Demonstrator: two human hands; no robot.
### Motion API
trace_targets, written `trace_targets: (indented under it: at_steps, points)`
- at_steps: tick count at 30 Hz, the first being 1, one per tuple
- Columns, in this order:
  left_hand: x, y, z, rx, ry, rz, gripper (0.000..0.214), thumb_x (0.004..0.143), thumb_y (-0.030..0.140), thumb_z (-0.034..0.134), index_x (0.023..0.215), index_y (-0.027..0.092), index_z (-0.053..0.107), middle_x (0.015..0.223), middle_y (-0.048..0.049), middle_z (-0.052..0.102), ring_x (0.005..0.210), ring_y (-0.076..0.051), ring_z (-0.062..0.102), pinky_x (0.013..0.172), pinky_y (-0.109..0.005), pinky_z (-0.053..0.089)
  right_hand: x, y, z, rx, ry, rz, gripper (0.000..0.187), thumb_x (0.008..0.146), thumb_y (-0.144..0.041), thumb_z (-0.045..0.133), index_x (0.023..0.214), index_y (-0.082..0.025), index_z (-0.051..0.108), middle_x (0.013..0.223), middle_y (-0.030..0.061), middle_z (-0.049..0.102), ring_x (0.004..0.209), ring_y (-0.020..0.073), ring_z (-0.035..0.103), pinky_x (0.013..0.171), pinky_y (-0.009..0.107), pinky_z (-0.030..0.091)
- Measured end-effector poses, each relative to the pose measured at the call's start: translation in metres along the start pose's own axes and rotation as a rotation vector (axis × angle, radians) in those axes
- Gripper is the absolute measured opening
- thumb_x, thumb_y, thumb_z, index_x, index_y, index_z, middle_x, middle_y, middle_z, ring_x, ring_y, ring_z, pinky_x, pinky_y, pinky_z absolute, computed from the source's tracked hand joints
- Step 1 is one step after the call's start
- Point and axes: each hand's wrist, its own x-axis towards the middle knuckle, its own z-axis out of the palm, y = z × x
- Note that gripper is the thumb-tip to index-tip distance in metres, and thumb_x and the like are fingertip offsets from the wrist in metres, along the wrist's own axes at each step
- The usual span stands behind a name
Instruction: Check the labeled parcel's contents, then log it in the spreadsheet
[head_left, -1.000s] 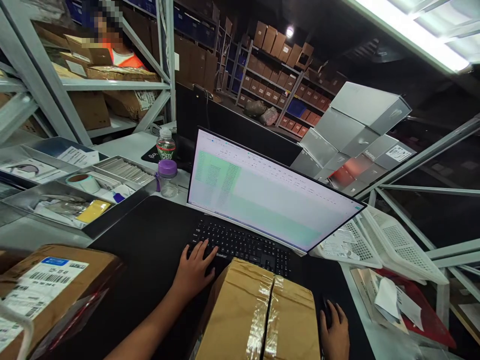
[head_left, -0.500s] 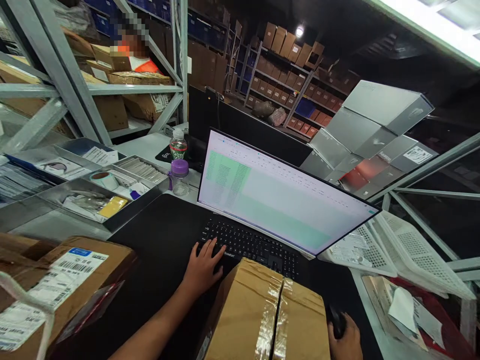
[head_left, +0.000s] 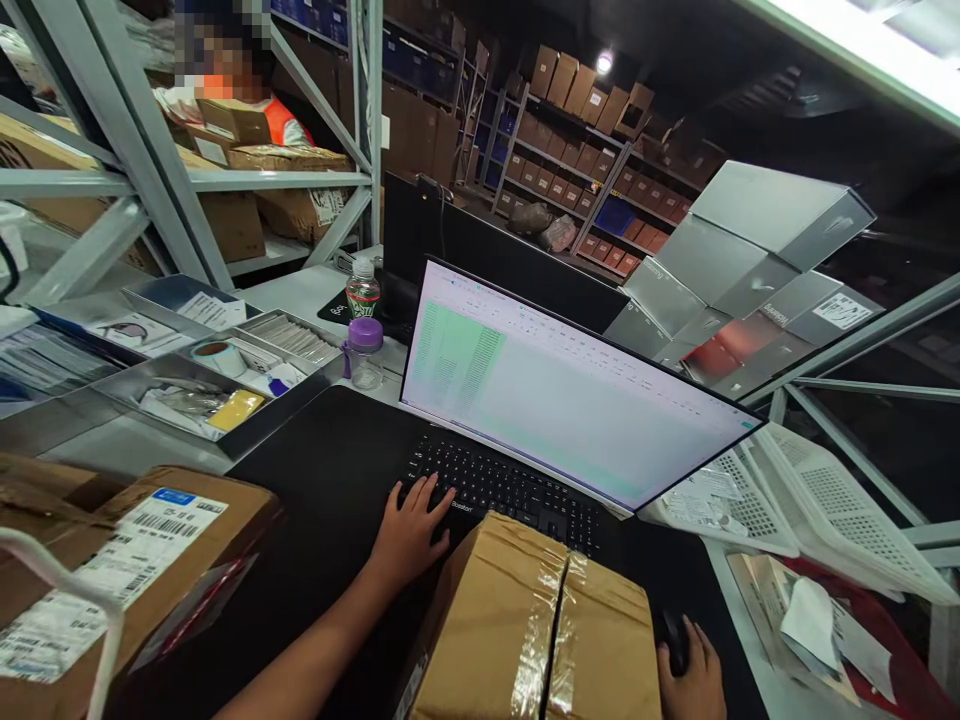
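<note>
My left hand (head_left: 411,525) rests with fingers spread on the lower left keys of a black keyboard (head_left: 491,475). My right hand (head_left: 694,672) is wrapped round a black computer mouse (head_left: 675,640) on the dark desk mat (head_left: 315,470). Between my arms stands a taped cardboard box (head_left: 495,630), which hides part of the keyboard's lower edge. Behind the keyboard, a tilted monitor (head_left: 555,400) displays a spreadsheet with green-shaded columns at its left.
Left lie a labelled carton (head_left: 240,500) and metal trays (head_left: 217,450) of small items. A purple-lidded jar (head_left: 365,350) and a bottle (head_left: 363,290) stand by the monitor. White baskets (head_left: 840,510) and papers (head_left: 810,625) are right. Behind the rack, a person in an orange vest (head_left: 279,122).
The view has shifted slightly, so the desk things sit a little further right. The person behind the rack has moved left. Both my hands keep their places on keyboard and mouse.
</note>
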Motion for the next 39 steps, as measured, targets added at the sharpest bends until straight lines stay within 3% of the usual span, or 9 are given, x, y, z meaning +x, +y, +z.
trace_targets:
  at_steps: [4,9,14,21,30,36,39]
  points:
    - [0.0,0.0,-0.001,0.018,-0.007,0.008,0.054,0.085,0.032,0.065,0.139,0.03,0.066,0.149,-0.0203,0.06,0.137,-0.037,0.057,0.115,-0.065,0.036,0.001,-0.001,0.0,0.026,0.022,0.012,0.065,0.081,-0.068,0.044,0.13,-0.03,0.064,0.144,0.0176,0.057,0.134,0.0446,0.057,0.1,0.061,0.055]
    - [0.0,0.0,0.0,0.01,0.004,0.003,0.054,0.084,0.033,0.066,0.138,0.031,0.067,0.148,-0.0197,0.062,0.137,-0.036,0.058,0.115,-0.064,0.037,0.003,-0.001,0.0,-0.042,-0.049,-0.026,0.073,0.084,-0.063,0.04,0.139,-0.021,0.061,0.15,0.0177,0.052,0.13,0.0419,0.059,0.103,0.06,0.053]
    - [0.0,0.0,0.0,-0.004,0.001,-0.006,0.054,0.084,0.032,0.067,0.138,0.029,0.067,0.15,-0.0195,0.06,0.138,-0.038,0.056,0.117,-0.065,0.035,0.002,0.002,0.002,-0.016,0.027,-0.023,0.077,0.083,-0.066,0.042,0.136,-0.013,0.059,0.144,0.0238,0.053,0.132,0.0436,0.055,0.102,0.058,0.053]
    - [0.0,0.0,-0.001,-0.023,0.009,-0.012,0.053,0.084,0.032,0.067,0.137,0.028,0.068,0.15,-0.0196,0.06,0.137,-0.038,0.057,0.119,-0.064,0.033,0.002,0.005,0.003,-0.078,-0.042,-0.055,0.073,0.086,-0.062,0.039,0.14,-0.019,0.062,0.151,0.0189,0.049,0.128,0.0424,0.059,0.098,0.058,0.054]
    - [-0.001,0.0,0.0,0.005,0.006,-0.005,0.052,0.086,0.03,0.066,0.139,0.029,0.067,0.151,-0.02,0.059,0.138,-0.038,0.056,0.118,-0.065,0.034,0.002,0.002,0.004,-0.015,0.043,-0.015,0.073,0.083,-0.066,0.042,0.131,-0.014,0.06,0.142,0.0241,0.056,0.128,0.044,0.058,0.097,0.057,0.054]
    - [0.003,0.0,-0.009,0.016,-0.115,0.014,0.056,0.085,0.027,0.064,0.141,0.027,0.066,0.152,-0.0218,0.057,0.138,-0.039,0.057,0.115,-0.066,0.037,0.003,-0.023,-0.008,0.023,0.13,0.018,0.071,0.084,-0.062,0.042,0.125,-0.008,0.061,0.129,0.0304,0.06,0.123,0.0467,0.058,0.098,0.06,0.05]
    - [0.007,-0.001,-0.012,0.06,-0.162,-0.003,0.053,0.086,0.027,0.057,0.138,0.024,0.068,0.15,-0.0238,0.059,0.135,-0.038,0.059,0.114,-0.067,0.037,0.004,-0.029,-0.012,-0.027,0.188,0.044,0.063,0.088,-0.053,0.042,0.128,-0.009,0.061,0.127,0.0261,0.063,0.117,0.0393,0.063,0.098,0.052,0.052]
